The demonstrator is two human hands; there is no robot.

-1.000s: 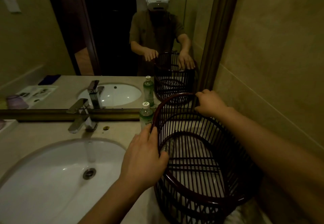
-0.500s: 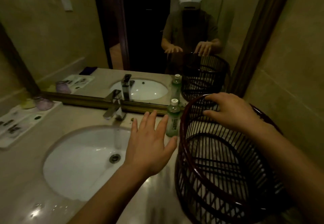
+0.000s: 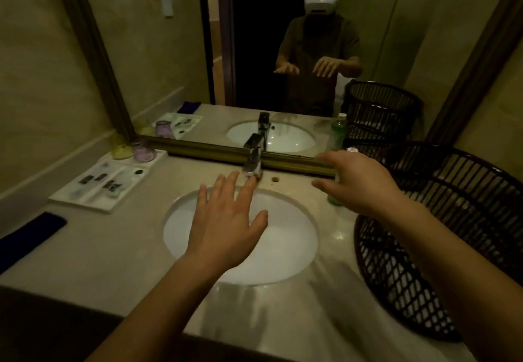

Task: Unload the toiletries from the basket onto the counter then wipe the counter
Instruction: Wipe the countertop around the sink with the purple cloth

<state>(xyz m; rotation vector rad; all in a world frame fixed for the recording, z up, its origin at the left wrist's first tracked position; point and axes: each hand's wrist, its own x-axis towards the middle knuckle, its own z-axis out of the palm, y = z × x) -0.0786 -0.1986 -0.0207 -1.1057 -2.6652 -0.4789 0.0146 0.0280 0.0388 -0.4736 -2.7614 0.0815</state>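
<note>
**Head view.** Both hands have left the basket [image 3: 467,191]. One second ago each gripped its dark rim; half a second ago only the right hand still rested on it. Now neither touches it.

- The left hand [image 3: 226,220] is released, fingers straight and spread, and hovers over the white sink [image 3: 285,251].
- The right hand [image 3: 356,180] is also released and holds nothing. It hangs between the faucet [image 3: 253,155] and the basket, in front of a green bottle [image 3: 334,199] that stands on the tabletop [image 3: 113,254] just beside the basket.

The basket is dark and slatted. It rests at the right end of the tabletop against the wall, tipped so that its mouth faces up and leftward. Pale patches show through the slats, but what they are cannot be told, and no toiletry is plainly seen inside.

Judgement: the unloading step appears closed and the wiping step is next. A dark blue cloth [image 3: 31,231] lies at the far left edge, well apart from both hands, and would likely serve.
</note>
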